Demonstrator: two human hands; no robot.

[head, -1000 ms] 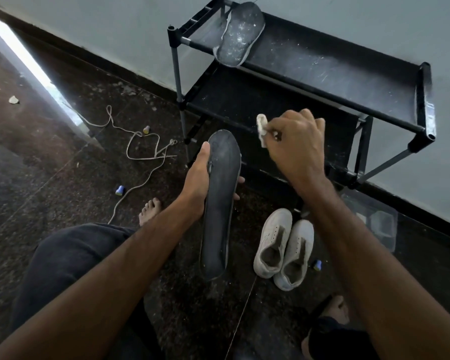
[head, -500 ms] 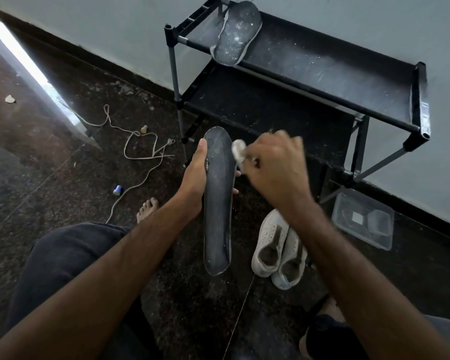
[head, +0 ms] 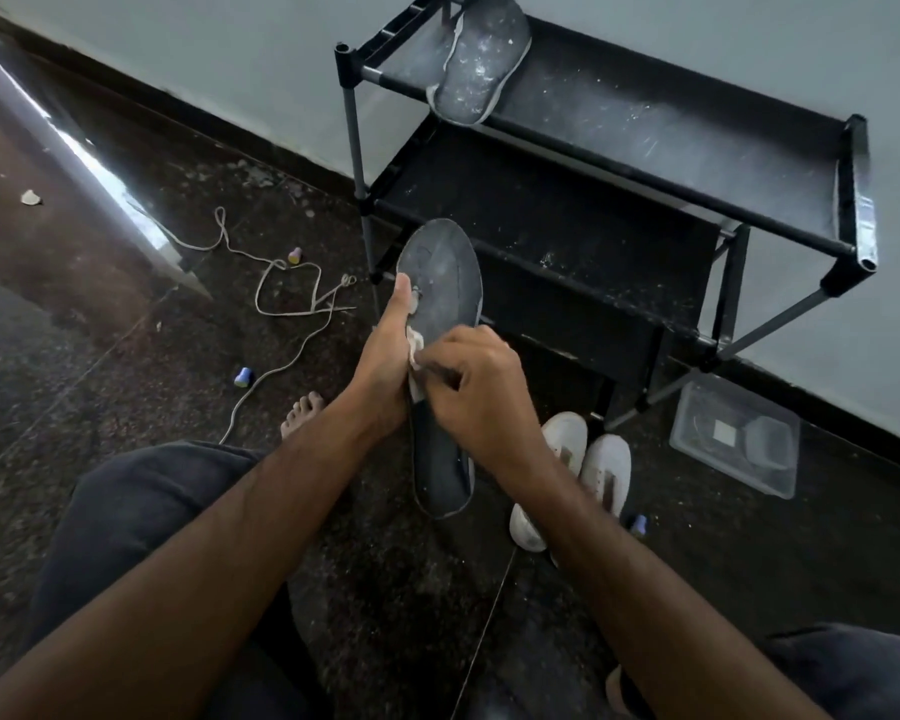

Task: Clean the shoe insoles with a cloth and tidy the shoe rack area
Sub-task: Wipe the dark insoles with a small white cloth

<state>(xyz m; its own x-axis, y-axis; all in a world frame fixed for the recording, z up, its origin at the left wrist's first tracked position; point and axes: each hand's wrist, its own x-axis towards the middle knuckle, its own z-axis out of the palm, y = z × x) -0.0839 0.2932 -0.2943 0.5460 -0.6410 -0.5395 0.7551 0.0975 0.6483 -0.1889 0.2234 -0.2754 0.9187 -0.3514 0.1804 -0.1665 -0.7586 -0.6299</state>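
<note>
My left hand (head: 383, 356) grips a long dark insole (head: 445, 283) by its left edge, thumb on its face, holding it upright over the floor. Pressed to the insole's middle is a small white cloth (head: 414, 350), pinched in the curled fingers of my right hand (head: 481, 392). A second insole (head: 476, 59), dusty with white specks, lies on the top shelf of the black shoe rack (head: 671, 148), overhanging its front bar. A pair of white shoes (head: 588, 470) stands on the floor below my right forearm.
White laces (head: 292, 304) trail over the dark speckled floor at left, with a small yellow piece (head: 294, 256) and blue piece (head: 242, 376) near them. A clear plastic container (head: 736, 439) sits by the rack's right leg. My bare foot (head: 302, 413) rests beside the laces.
My right hand has brought the cloth from above right of the insole down onto its face and along toward its middle. The left hand keeps its hold on the insole.
</note>
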